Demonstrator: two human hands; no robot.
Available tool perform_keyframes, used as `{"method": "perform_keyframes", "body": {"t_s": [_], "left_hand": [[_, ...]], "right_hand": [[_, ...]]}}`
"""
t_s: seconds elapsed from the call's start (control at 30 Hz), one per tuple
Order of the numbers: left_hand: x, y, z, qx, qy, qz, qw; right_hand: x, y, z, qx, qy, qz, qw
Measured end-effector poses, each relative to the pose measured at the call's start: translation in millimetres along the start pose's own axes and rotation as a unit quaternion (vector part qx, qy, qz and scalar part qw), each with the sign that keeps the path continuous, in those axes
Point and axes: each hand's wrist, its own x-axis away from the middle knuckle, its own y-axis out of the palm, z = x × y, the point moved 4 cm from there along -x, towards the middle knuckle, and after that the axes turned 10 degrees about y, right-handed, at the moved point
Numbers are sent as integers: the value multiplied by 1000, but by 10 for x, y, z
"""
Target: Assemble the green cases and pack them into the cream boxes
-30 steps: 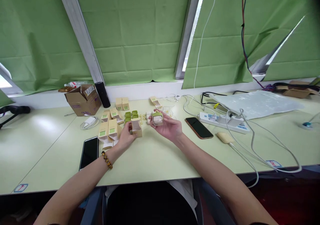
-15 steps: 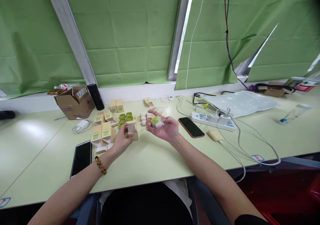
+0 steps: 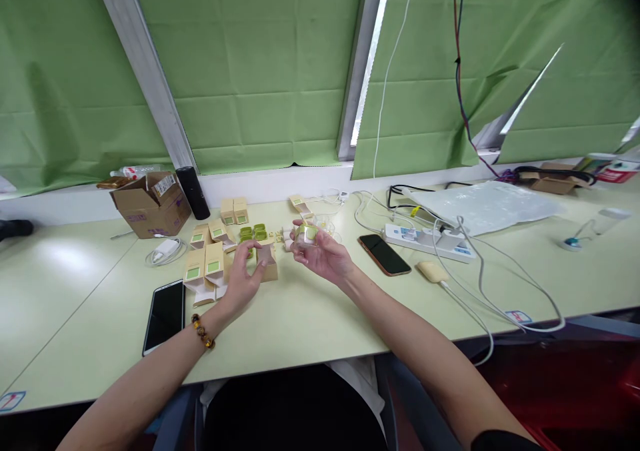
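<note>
My right hand (image 3: 323,256) holds a small clear jar with a green lid (image 3: 306,234) above the pale green table (image 3: 310,317). My left hand (image 3: 243,276), with a bead bracelet on the wrist, rests its fingers on an open tan carton (image 3: 268,262) standing on the table. Several more tan cartons with green labels (image 3: 207,264) lie just left of it. Several green-lidded jars (image 3: 253,232) sit behind the carton.
A black phone (image 3: 163,315) lies at the left, another phone (image 3: 384,254) to the right. A brown cardboard box (image 3: 150,204) and a black cylinder (image 3: 191,192) stand at the back left. A power strip (image 3: 425,239) with cables and a plastic bag (image 3: 485,204) lie at the right.
My right hand has lifted the jar a little and turned it upright. My left hand's fingers have spread wider on the open carton.
</note>
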Motion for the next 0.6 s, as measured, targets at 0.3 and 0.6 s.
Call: {"method": "perform_keyframes", "body": {"t_s": [0.3, 0.6], "left_hand": [[6, 30, -53, 6, -27, -16, 1000], [-16, 31, -65, -17, -32, -3, 999]], "right_hand": [[-139, -140, 88, -4, -3, 91, 996], [-159, -156, 111, 60, 41, 115, 991]]}}
